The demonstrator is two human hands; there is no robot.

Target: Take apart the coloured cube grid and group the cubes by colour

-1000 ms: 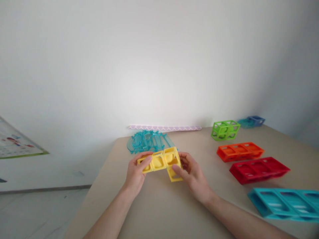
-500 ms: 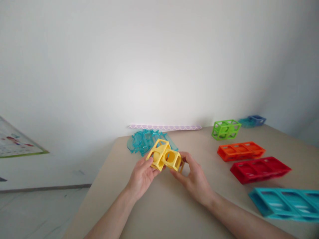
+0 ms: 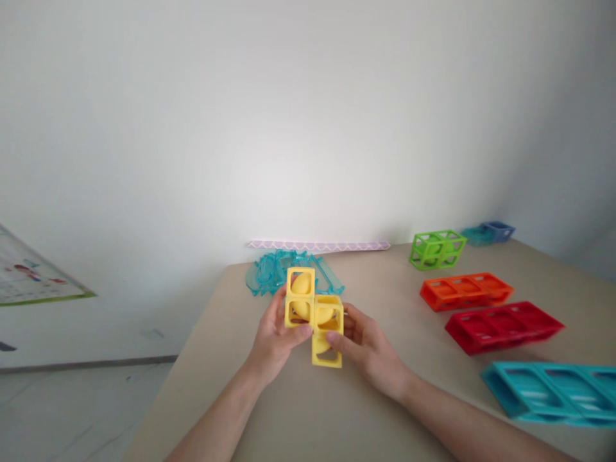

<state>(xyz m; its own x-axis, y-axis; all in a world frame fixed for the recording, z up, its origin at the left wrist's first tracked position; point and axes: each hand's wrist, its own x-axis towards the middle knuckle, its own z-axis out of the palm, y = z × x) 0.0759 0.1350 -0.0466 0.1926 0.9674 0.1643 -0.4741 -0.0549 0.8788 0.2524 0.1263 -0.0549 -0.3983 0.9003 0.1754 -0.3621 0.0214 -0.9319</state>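
Observation:
A yellow block frame (image 3: 301,298), made of stepped open cubes in an S-like shape, is held up above the table in the middle of the head view. My left hand (image 3: 275,335) grips its left side, the thumb lying across the front near the centre. On the right side my right hand (image 3: 368,343) holds the lower cubes, thumb on the front and fingers behind, partly hidden. Just beyond the yellow frame, clear teal plastic pieces (image 3: 274,269) lie in a heap.
On the right of the table (image 3: 385,410) are a green frame (image 3: 437,250), an orange frame (image 3: 466,292), a red frame (image 3: 503,326) and a teal frame (image 3: 553,393). A blue piece (image 3: 498,231) sits at the back right. A patterned purple strip (image 3: 320,246) lies along the wall.
The yellow frame has turned from a slanted pose to face me, with its right part now lower. My left thumb has moved right, and my right thumb now lies on the frame's front.

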